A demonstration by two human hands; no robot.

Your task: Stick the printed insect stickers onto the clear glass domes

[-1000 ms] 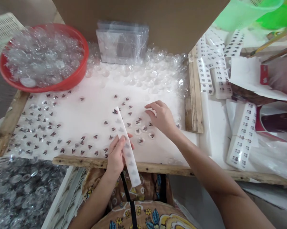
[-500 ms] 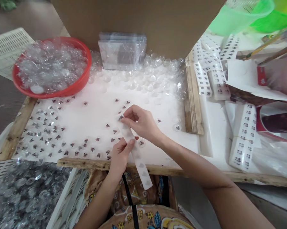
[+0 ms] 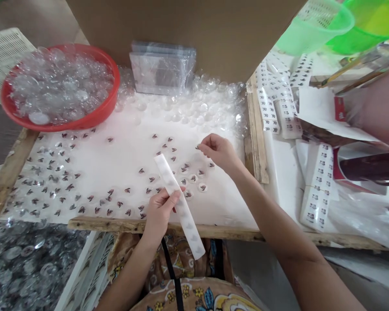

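Between the thumb and fingers of my left hand is a long white sticker strip, slanting from the board down over the front edge; faint dark prints show through it. My right hand is pinched shut on a small sticker, of which only a dark speck shows at the fingertips. It is above the white board, right of the strip's upper end. Small clear discs with dark-and-red stickers lie around both hands, and more cover the board's left side. Plain clear discs are spread farther back.
A red basin heaped with clear pieces stands at the back left. A cardboard box rises behind a plastic-wrapped stack. Wooden strips edge the board. Sticker bundles lie right. A crate of clear pieces sits below left.
My right hand has left the strip's upper end and moved right, with a small sticker in its fingertips. My left hand still holds the strip. The view has shifted slightly.
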